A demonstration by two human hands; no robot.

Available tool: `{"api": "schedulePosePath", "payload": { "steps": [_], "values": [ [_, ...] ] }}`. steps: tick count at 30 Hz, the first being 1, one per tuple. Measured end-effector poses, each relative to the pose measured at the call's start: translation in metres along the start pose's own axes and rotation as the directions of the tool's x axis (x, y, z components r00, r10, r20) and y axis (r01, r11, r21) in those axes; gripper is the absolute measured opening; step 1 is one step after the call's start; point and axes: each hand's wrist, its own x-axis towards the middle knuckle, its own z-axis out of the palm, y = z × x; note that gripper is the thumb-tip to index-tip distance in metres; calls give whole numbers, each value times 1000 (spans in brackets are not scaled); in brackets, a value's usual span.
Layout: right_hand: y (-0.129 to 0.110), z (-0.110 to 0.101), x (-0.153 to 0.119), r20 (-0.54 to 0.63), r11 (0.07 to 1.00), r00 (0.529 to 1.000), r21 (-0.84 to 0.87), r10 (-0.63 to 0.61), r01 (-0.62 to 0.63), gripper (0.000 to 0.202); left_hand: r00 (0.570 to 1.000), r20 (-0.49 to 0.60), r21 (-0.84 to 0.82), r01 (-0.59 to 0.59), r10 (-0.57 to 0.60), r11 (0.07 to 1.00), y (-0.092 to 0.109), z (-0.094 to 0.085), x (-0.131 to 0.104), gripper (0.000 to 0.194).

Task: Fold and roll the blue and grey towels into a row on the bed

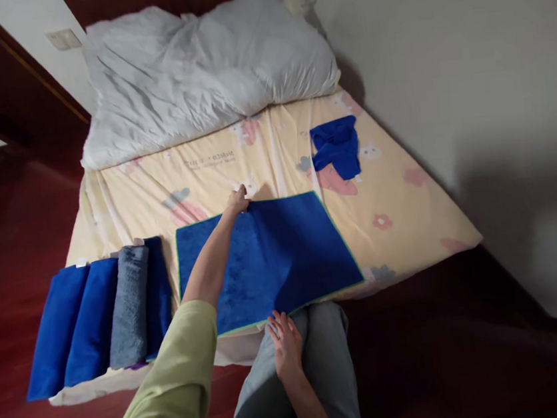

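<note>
A blue towel is laid out flat as a wide rectangle, and its border is trimmed with a thin bright green line. Its left part is marked by uneven patches of nap, while its right part is darkened by a shadow. The far edge of the towel is reached by the left hand; the fingers are bent there, but whether the cloth is pinched by them cannot be told. At the near edge of the towel, the right hand is held with its fingers loosely spread.

Under the towel, the bed is covered by a pale yellow sheet, which is printed with pink shapes, flowers and rabbits. To the left of the towel, two blue rolls, a grey roll and a blue bundle are lined up side by side. Beyond its right corner, a crumpled blue cloth is seen. Wrinkled white bedding is placed well beyond the towel. Well to its right, the bed is bordered by a plain wall; to its left, past the rolls, a dark red floor is shown.
</note>
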Motion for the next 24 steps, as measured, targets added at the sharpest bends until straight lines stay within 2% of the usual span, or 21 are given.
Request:
{"api": "schedulePosePath", "payload": {
  "steps": [4,7,9,11,13,15,17,19,21,24],
  "values": [
    [-18,-4,-15,49,986,988,-75,-144,148,48,1000,-21,-224,6,-11,975,10,-36,-26,29],
    [-42,-4,-33,101,957,962,-115,-256,266,46,997,-75,-434,-28,-5,901,17,-72,-51,19],
    [-62,-2,-48,138,919,927,-147,-348,367,43,993,-119,-504,-74,16,860,20,-99,-71,21],
    [-85,1,-65,174,856,873,-186,-455,483,44,985,-168,-542,-135,50,829,22,-129,-96,28],
    [-112,4,-81,224,768,797,-220,-560,601,47,970,-223,-618,-219,99,755,21,-160,-125,37],
    [-143,9,-94,263,664,709,-247,-654,705,50,944,-285,-701,-325,168,635,18,-190,-157,44],
    [-179,16,-105,295,543,605,-269,-740,795,53,907,-348,-740,-421,236,525,13,-216,-191,52],
    [-216,26,-115,323,409,484,-274,-813,870,57,868,-414,-731,-497,274,469,7,-238,-224,58],
    [-253,41,-125,373,273,359,-262,-856,925,62,837,-476,-683,-545,270,487,2,-255,-255,60],
    [-301,67,-140,418,136,216,-212,-882,968,66,787,-569,-509,-566,241,648,-4,-275,-298,53]
  ]
}}
